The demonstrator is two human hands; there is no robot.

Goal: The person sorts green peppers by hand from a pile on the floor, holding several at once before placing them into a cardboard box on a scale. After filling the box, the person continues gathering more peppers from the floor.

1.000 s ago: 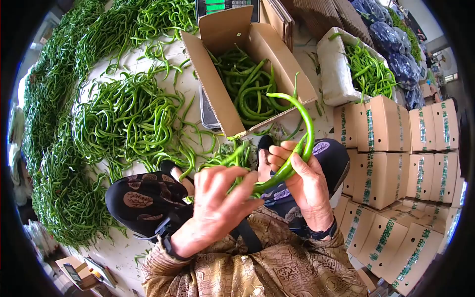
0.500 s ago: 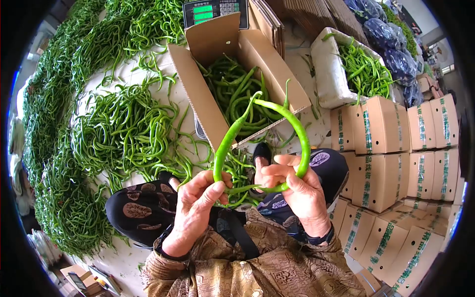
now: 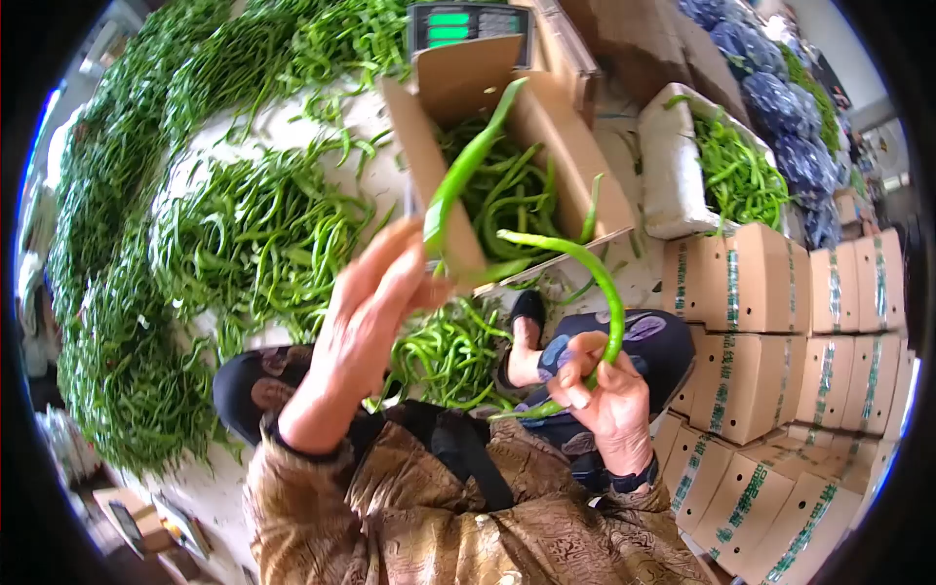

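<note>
My left hand (image 3: 366, 307), smeared by motion, grips a long green chili pepper (image 3: 458, 175) that points up over the open cardboard box (image 3: 414, 146). Another long, strongly curved chili pepper (image 3: 612, 292) is pinched in my right hand (image 3: 606, 390), its tip hanging down to the left. Inside the box lies a layer of green chili peppers (image 3: 507, 190). A small heap of peppers (image 3: 444, 356) is on the floor between my feet, just below my left hand.
Large pepper piles (image 3: 253, 239) spread over the floor at left. Behind the box stands a digital scale display (image 3: 468, 27). A white foam box (image 3: 673, 185) of peppers is at right, above stacked taped cartons (image 3: 760, 366). Blue plastic bags (image 3: 780, 107) lie at the far upper right.
My left hand has moved up and left with its pepper, away from the right one. The right hand has lowered slightly, still holding the curved pepper. The view has shifted a little.
</note>
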